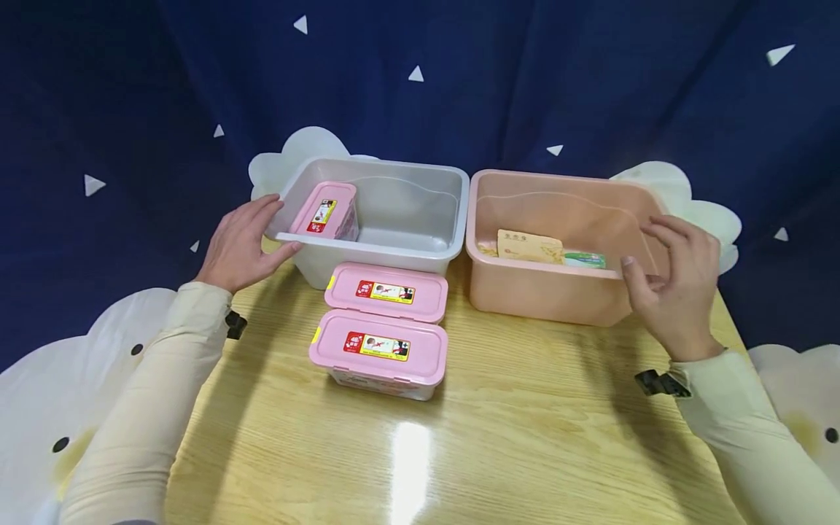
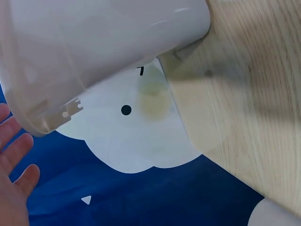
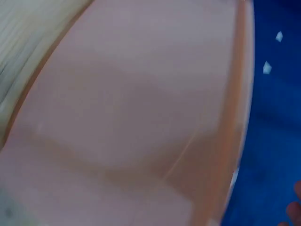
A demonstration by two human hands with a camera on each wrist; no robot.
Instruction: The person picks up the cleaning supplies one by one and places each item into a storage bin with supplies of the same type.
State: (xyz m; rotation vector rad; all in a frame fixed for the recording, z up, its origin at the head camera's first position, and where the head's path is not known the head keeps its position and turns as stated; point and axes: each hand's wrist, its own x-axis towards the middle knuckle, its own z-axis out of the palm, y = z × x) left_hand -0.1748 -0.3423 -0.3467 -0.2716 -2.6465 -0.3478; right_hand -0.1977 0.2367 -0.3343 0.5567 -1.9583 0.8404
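My left hand (image 1: 241, 244) is at the left end of a grey-white plastic bin (image 1: 377, 255), its fingers loosely spread beside the rim; whether they touch it I cannot tell. Inside that bin, at the left, lies a pink-lidded box (image 1: 326, 211). Over the right end of a peach plastic bin (image 1: 545, 295) hovers my right hand (image 1: 685, 284), fingers loosely bent and thumb apart, holding nothing. A cream-coloured packet (image 1: 529, 246) and a green packet (image 1: 584, 259) lie inside this bin. In the right wrist view, only fingertips (image 3: 294, 212) show, apart from the bin's rim.
Two more pink-lidded boxes, a rear one (image 1: 387, 292) and a front one (image 1: 379, 346), stand before the grey-white bin on the wooden table (image 1: 525, 437). Behind the table hangs a dark blue cloth (image 1: 485, 80) with white triangles and cloud shapes.
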